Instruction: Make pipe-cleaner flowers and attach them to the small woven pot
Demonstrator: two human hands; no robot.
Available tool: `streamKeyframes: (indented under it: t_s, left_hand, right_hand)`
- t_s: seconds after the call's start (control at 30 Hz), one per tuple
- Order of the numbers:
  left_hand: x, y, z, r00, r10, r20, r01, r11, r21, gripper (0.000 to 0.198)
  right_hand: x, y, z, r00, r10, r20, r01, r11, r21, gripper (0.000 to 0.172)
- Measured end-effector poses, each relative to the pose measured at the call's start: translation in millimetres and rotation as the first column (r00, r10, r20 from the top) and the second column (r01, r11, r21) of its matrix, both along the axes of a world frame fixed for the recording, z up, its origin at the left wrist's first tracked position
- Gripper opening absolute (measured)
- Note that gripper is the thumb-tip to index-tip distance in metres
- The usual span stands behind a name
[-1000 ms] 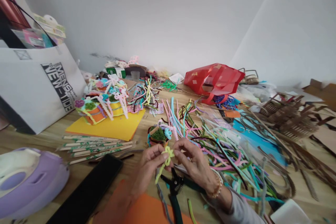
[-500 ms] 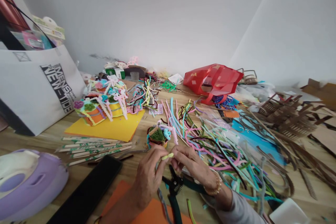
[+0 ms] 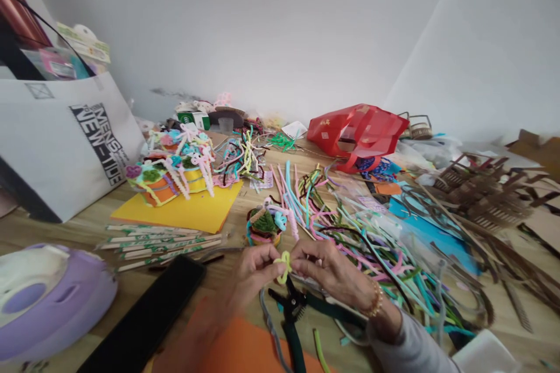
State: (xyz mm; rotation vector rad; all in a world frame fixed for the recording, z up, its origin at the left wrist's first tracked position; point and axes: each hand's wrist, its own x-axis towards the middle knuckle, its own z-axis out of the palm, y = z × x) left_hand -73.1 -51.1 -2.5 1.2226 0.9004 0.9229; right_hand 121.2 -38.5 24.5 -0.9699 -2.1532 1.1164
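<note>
Between my two hands is a small yellow pipe cleaner [image 3: 284, 268], bent into loops like a flower or bow. My left hand [image 3: 256, 274] pinches its left side between thumb and fingers. On the other side, my right hand [image 3: 326, 268] grips it with the fingertips, a beaded bracelet at the wrist. Just beyond the hands stands a small decorated basket [image 3: 265, 226] with green, blue and pink fuzzy pieces. Below the hands lie dark green-handled pliers [image 3: 294, 306], resting partly on an orange sheet [image 3: 245, 344].
Many coloured pipe cleaners [image 3: 345, 239] spread to the right. Left are a black phone [image 3: 149, 315], wrapped sticks [image 3: 161, 245], a purple-and-white device [image 3: 65, 303] and decorated baskets [image 3: 161, 183] on yellow sheets [image 3: 184, 215]. A red bag [image 3: 356, 131] and brown woven baskets [image 3: 490, 192] stand farther back.
The yellow pipe cleaner has turned upright, so its loops now show. My hands have shifted slightly and opened out around it. The view has moved a little.
</note>
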Motion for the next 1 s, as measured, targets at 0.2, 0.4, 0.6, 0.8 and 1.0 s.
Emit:
streamKeyframes:
  t_s: [0.2, 0.4, 0.6, 0.8, 1.0]
  left_hand:
    - [3, -3, -4.2, 0.969, -0.117, 0.218, 0.156, 0.973, -0.168, 0.028]
    - [8, -2, -7.6, 0.981, -0.032, 0.190, 0.053, 0.993, -0.105, 0.027]
    - [9, -6, 2.0, 0.998, -0.011, 0.068, 0.017, 0.996, -0.087, 0.029]
    - [12, -8, 7.8, 0.996, 0.055, 0.069, -0.048, 0.994, -0.102, 0.030]
    - [10, -8, 4.1, 0.987, 0.121, 0.103, -0.118, 0.992, -0.030, 0.027]
  right_hand:
    - [6, 3, -1.8, 0.987, 0.073, -0.141, -0.091, 0.988, -0.126, 0.023]
    - [4, 8, -12.3, 0.961, 0.003, -0.275, -0.069, 0.971, -0.229, 0.028]
    - [3, 9, -14.0, 0.986, 0.000, -0.168, -0.025, 0.988, -0.150, 0.032]
    - [1, 13, -21.2, 0.963, -0.040, -0.267, -0.027, 0.969, -0.245, 0.036]
    - [1, 11, -19.0, 0.947, -0.013, -0.320, -0.081, 0.957, -0.278, 0.040]
